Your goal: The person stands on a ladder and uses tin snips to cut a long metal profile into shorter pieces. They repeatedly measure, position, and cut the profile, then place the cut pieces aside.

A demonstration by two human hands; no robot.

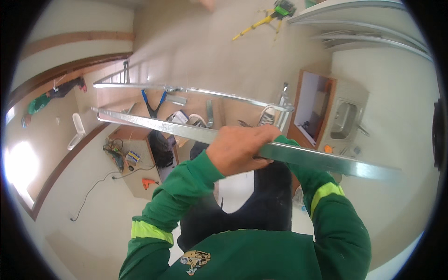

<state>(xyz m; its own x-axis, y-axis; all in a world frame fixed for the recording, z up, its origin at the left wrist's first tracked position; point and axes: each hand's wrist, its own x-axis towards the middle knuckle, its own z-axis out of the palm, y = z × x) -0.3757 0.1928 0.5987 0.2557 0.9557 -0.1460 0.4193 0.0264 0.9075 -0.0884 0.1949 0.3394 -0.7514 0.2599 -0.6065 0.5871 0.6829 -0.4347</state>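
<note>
A long galvanized metal stud [322,157] crosses in front of me, its right end nearer and lower. My left hand [233,151] is closed around its middle. Close against it, my right hand [267,132] grips the same stud; most of its fingers are hidden behind the left hand. Beyond the stud, a metal frame [224,94] of similar profiles stands above the floor. Blue-handled snips [154,103] and short metal offcuts [176,99] lie near it, beside my shoes [267,115].
At right stands a cabinet with a steel sink [344,120]. A left cabinet [135,175] carries an orange tool [149,183], a green power tool [117,160] and a cord [88,196]. A yellow tripod [255,29] with a green device stands far off. A person [44,100] is beyond the doorway.
</note>
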